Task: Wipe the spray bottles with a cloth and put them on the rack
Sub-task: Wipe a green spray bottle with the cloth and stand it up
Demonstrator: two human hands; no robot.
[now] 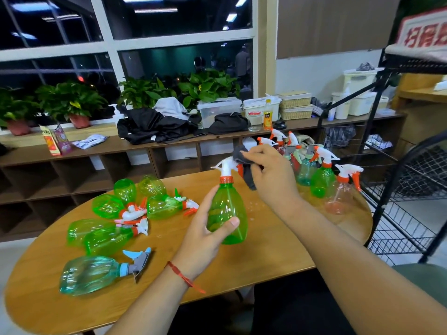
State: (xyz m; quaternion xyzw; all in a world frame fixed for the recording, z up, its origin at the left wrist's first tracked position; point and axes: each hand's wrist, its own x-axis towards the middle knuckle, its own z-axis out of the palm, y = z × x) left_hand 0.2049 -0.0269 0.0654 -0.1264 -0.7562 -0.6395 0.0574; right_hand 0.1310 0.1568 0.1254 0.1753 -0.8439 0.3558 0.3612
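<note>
My left hand (205,235) grips a green spray bottle (228,209) upright above the wooden table (266,252). My right hand (271,175) holds a dark grey cloth (246,170) against the bottle's white and orange trigger head. Several green bottles (125,213) and a teal bottle (92,274) lie on their sides on the table's left part. Upright bottles (321,180), green, teal and clear pink, stand at the table's right end. The black wire rack (401,213) stands just right of the table.
A low wooden shelf unit (121,165) runs behind the table, bearing potted plants, dark clothes, plastic boxes, a jar and an orange drink bottle. A black curved frame (411,170) crosses in front of the rack. Windows fill the back wall.
</note>
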